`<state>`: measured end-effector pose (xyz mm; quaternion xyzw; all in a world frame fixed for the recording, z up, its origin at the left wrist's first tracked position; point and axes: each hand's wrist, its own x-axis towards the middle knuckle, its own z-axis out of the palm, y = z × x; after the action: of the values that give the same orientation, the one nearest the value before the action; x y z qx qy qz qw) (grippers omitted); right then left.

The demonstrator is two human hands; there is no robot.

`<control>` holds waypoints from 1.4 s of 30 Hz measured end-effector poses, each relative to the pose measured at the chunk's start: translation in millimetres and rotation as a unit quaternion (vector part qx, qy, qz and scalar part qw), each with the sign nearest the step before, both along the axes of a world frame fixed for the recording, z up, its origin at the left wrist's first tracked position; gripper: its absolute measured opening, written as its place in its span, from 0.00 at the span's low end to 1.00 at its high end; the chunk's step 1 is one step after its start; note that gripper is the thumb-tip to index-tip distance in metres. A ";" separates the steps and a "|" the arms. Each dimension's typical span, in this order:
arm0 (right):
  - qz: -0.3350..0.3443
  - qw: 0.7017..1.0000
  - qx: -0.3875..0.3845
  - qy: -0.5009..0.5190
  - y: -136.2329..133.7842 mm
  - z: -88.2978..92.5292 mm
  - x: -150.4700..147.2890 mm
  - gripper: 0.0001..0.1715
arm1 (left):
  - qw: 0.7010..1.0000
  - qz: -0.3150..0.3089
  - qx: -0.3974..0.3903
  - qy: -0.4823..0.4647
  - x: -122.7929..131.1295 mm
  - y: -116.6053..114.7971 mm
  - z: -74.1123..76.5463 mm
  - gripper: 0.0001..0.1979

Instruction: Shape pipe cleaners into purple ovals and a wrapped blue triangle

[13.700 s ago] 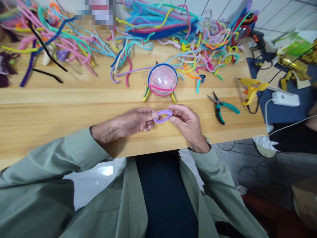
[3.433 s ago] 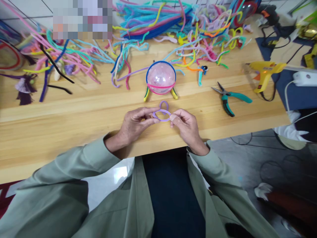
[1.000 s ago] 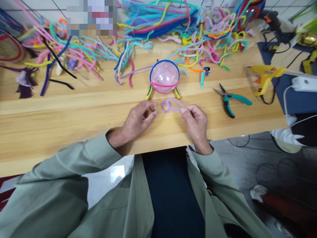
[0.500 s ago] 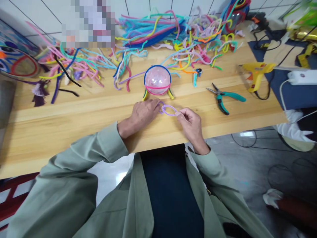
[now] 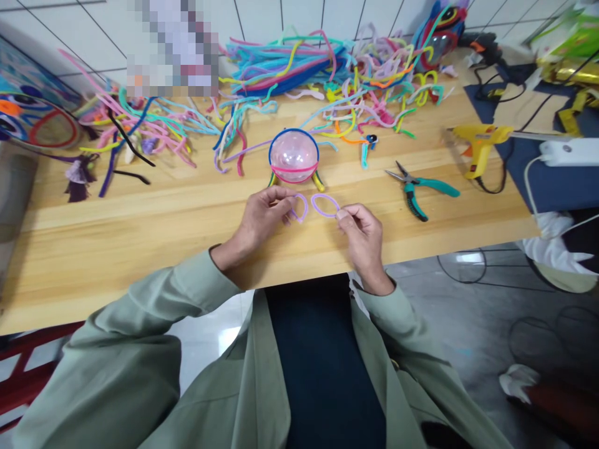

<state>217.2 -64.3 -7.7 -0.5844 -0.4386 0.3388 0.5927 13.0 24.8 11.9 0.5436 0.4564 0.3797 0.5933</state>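
Purple loops point(image 5: 306, 206) are pinched singly by left hand point(image 5: 256, 218) and right hand point(image 5: 365, 235), fingers point(image 5: 281, 193) partly hiding one loop.

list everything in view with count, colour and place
Table: 1, light wood, centre
Loops: 2, purple, front centre
Clear ball: 1, blue and pink rims, behind loops
Pliers: 1, teal and black, right of ball
Glue gun: 1, yellow, right
Dark tool: 1, mostly black, back right
Pipe cleaners: many, mixed colours, back
Tassel: 1, purple, left
Decorated shapes: 2, red and blue, left and back right
Power strip: 1, white, far right
Foil: count unclear, gold, far right
Wall: 1, white, back
Floor: 1, grey, lower right
Sleeves: 2, grey-green, lower left and right
Left grip: 1, bare, on left loop
Right grip: 1, bare, on right loop
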 end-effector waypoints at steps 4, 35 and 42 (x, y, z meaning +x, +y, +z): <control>0.008 0.999 0.024 0.029 -0.4 -2.4 -4.1 0.15 | 0.980 0.005 -0.138 -0.142 8.3 -10.6 11.2 0.11; 0.025 0.992 -0.001 0.122 -0.6 -3.3 -16.9 0.24 | 0.942 -0.062 -0.233 -0.234 13.6 -23.4 19.4 0.14; 0.105 0.963 -0.051 0.243 3.2 1.0 -11.7 0.30 | 0.943 -0.062 -0.234 -0.227 14.0 -21.3 24.1 0.12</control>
<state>205.6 -61.2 -6.7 -0.4645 -0.3231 0.5529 0.6117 27.0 3.5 36.0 0.3161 0.3511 0.3381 0.8140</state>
